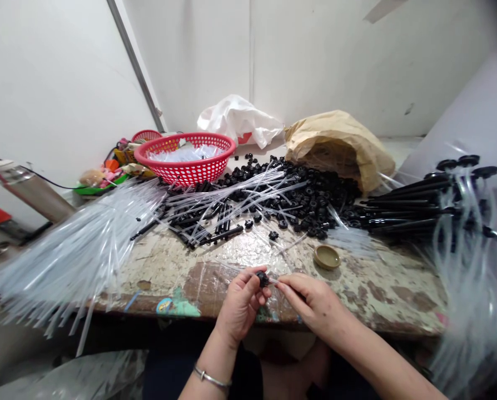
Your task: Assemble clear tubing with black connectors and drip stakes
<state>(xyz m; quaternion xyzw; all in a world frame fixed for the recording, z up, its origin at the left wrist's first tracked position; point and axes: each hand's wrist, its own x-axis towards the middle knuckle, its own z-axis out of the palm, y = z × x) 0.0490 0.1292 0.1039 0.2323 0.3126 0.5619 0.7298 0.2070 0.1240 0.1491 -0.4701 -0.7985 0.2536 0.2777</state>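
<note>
Over the front edge of the worktable, my left hand pinches a small round black plastic cap between thumb and fingers. My right hand is closed on a thin clear plastic tube, whose end meets the cap; whether it sits inside the cap I cannot tell. Just beyond the hands, a few loose black caps lie in front of a large heap of the same caps. A small shallow olive dish stands to the right, beyond my right hand.
Long clear tubes overhang the table at left. A red basket holds clear pieces. Short black tubes lie mid-table. A brown paper bag lies behind the heap. Black rods and clear tubes are bundled at right.
</note>
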